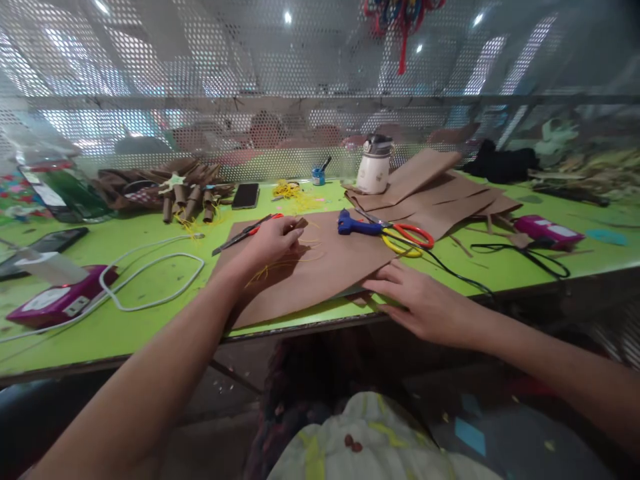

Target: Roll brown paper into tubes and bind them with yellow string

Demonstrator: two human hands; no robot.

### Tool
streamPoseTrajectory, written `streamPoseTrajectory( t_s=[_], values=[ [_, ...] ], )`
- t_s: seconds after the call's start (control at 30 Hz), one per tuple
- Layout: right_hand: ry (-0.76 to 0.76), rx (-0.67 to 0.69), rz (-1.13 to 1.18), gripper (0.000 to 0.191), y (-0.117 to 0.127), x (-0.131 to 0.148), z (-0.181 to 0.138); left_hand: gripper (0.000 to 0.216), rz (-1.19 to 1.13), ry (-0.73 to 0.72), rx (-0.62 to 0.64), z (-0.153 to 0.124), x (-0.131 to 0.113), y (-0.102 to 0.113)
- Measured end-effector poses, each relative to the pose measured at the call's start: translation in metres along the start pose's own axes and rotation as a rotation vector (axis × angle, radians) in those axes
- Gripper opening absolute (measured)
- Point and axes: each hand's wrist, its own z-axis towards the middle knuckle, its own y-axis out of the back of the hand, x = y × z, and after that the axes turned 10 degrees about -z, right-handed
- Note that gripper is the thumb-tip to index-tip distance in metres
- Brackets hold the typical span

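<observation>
My left hand [273,243] rests on a brown paper sheet [320,267] with its fingers curled at the handle of red-handled scissors [245,233] lying on the sheet's far left corner. Thin yellow strands [273,270] lie under and beside that hand. My right hand [420,300] lies flat, fingers stretched out, on the sheet's near right edge at the table's front. A blue glue gun [357,225] and orange-and-yellow scissors [407,239] lie on the sheet beyond it.
The green table [150,307] carries a white cable [150,270], two magenta boxes [60,300] [547,230], phones [245,195], rolled brown paper tubes [185,197], a white jar [374,170], stacked brown sheets [435,190] and a black cord [520,257]. Perforated mesh stands behind.
</observation>
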Motion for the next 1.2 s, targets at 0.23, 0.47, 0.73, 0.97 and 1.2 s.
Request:
streamPoseTrajectory(
  t_s=[0.23,0.47,0.73,0.97,1.2],
  values=[
    [-0.003,-0.028,-0.038,0.014,-0.015,0.009,0.013,0.029,0.04,-0.015,-0.03,-0.009,-0.009,0.002],
    [0.078,-0.216,-0.102,0.023,-0.023,0.011,0.009,0.026,0.118,-0.075,0.014,-0.013,-0.015,-0.003],
    [0.07,-0.416,-0.022,0.028,-0.039,0.024,-0.041,0.029,0.123,-0.07,0.016,-0.011,-0.011,-0.007],
    [-0.056,-0.464,-0.004,0.035,-0.053,0.035,-0.063,0.028,0.126,-0.041,0.031,-0.009,-0.012,-0.008],
    [-0.135,-0.417,0.092,0.031,-0.041,0.044,-0.051,0.027,0.141,-0.03,0.03,-0.011,-0.014,-0.007]
  ],
)
